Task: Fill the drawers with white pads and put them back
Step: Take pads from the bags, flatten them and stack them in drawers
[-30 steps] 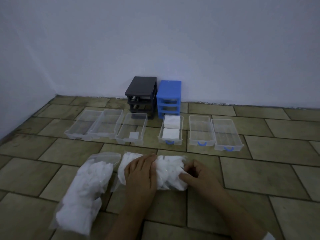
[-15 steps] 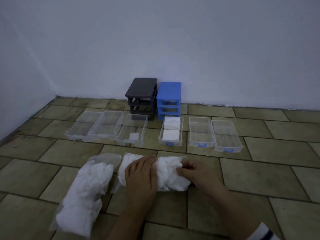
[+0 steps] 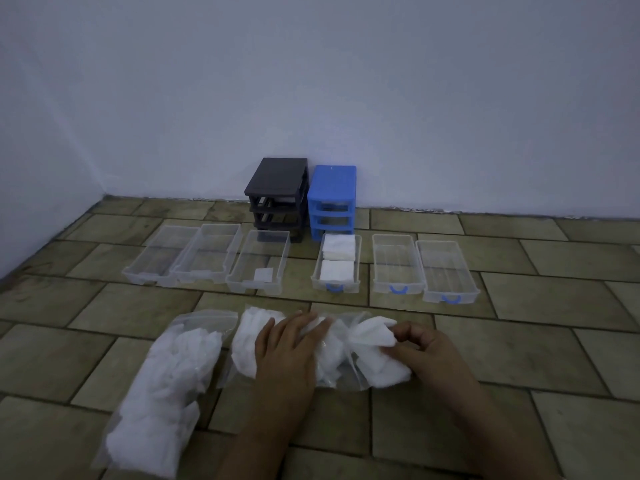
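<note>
1. White pads (image 3: 372, 351): a bunch sticks out of the open right end of a clear plastic bag (image 3: 332, 362) lying across the tiled floor (image 3: 519, 348), near the person.
2. Right hand (image 3: 427, 351): grip clenched on the protruding pads, thumb and curled fingers pinching them at the bag mouth.
3. Left hand (image 3: 287, 351): laid flat on top of the same bag, fingers straight and spread, pressing it down; grip released, nothing held.
4. Second bag (image 3: 162, 382): clear plastic, full of white pads, lies on the floor just left of the first bag, untouched by either hand.
5. Blue-handled drawers, row on the floor beyond the bags: left one (image 3: 336, 263) holds two stacks of white pads, one behind the other. Middle drawer (image 3: 397, 263) and right drawer (image 3: 446, 271) show no pads.
6. Clear drawers, left group of three: the nearest to centre (image 3: 258, 263) contains one small white square near its front. The other two (image 3: 207, 252) (image 3: 157, 256) sit touching side by side, no pads seen in them.
7. Black frame (image 3: 278, 194) and blue frame (image 3: 332, 199): stand side by side against the white wall (image 3: 311, 81), behind the drawer row. Slots of both are open, no drawers in them.
8. Lighting is dim; fine detail of the pads is not resolvable.
</note>
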